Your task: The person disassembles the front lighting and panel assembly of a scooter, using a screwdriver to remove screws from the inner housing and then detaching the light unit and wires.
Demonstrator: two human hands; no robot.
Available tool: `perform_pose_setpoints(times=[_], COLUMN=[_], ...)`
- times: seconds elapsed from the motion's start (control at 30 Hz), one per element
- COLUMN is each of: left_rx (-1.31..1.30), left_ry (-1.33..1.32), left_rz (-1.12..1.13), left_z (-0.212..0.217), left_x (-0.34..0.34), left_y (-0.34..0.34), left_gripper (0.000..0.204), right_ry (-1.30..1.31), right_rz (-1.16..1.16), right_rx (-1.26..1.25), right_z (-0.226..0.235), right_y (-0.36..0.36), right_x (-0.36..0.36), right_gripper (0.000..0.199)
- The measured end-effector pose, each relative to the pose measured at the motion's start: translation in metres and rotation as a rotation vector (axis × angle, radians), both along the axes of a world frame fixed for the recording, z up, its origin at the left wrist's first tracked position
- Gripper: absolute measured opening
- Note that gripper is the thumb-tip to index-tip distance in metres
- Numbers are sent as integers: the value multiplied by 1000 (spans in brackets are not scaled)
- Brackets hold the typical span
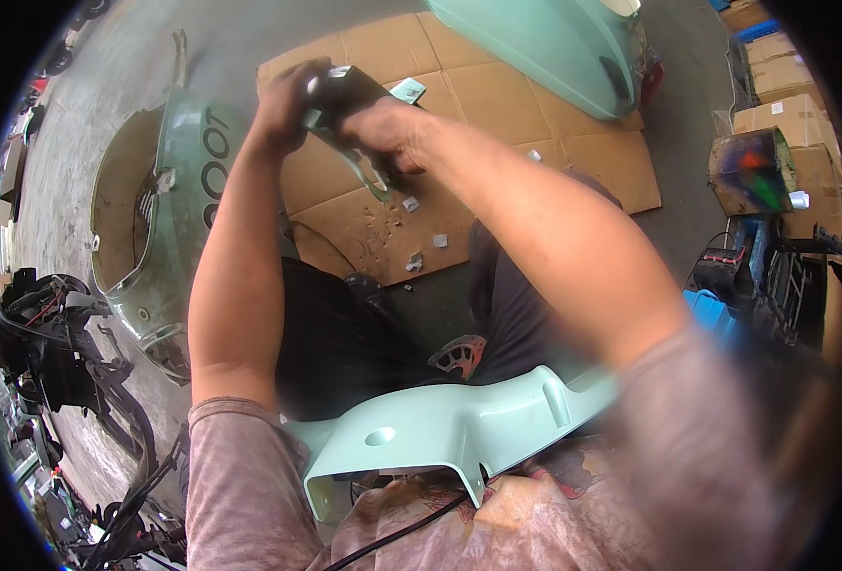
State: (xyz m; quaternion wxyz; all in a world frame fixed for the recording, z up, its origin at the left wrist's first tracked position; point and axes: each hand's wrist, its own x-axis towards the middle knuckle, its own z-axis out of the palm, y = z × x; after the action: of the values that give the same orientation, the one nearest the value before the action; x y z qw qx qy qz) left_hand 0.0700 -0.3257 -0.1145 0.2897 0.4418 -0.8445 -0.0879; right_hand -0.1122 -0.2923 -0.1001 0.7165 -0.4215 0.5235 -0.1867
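Both hands grip one small part: the left hand (283, 105) closes on its black body (345, 95), the right hand (388, 128) on its pale green bracket (364, 176). Best to brace the body firmly while working the bracket gently

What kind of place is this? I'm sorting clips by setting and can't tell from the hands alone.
Most likely a scooter repair or assembly workshop. Mint-green body panels lie on the concrete floor and flattened cardboard, another green panel rests across the person's lap, and a stripped black frame with wiring stands at left.
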Motion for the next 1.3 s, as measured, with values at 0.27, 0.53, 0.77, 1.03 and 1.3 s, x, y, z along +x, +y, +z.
perform_pose_setpoints(times=[0.27, 0.53, 0.77, 1.03, 1.3], left_rx=[65, 10, 24, 145, 140], left_ry=[-6, 8, 35, -36, -35], left_rz=[9, -10, -20, 18, 39], left_z=[1, 2, -1, 4, 4], left_x=[3, -1, 2, 1, 3], left_y=[2, 1, 1, -2, -2], left_gripper=[46, 41, 40, 54, 53], right_ry=[113, 25, 65, 91, 56], right_rz=[-15, -17, 5, -1, -84], right_rx=[-15, 51, 26, -1, 59], right_z=[18, 13, 11, 11, 17], right_y=[9, 6, 5, 7, 5], right_x=[0, -6, 0, -2, -6], right_gripper=[19, 18, 17, 17, 16])
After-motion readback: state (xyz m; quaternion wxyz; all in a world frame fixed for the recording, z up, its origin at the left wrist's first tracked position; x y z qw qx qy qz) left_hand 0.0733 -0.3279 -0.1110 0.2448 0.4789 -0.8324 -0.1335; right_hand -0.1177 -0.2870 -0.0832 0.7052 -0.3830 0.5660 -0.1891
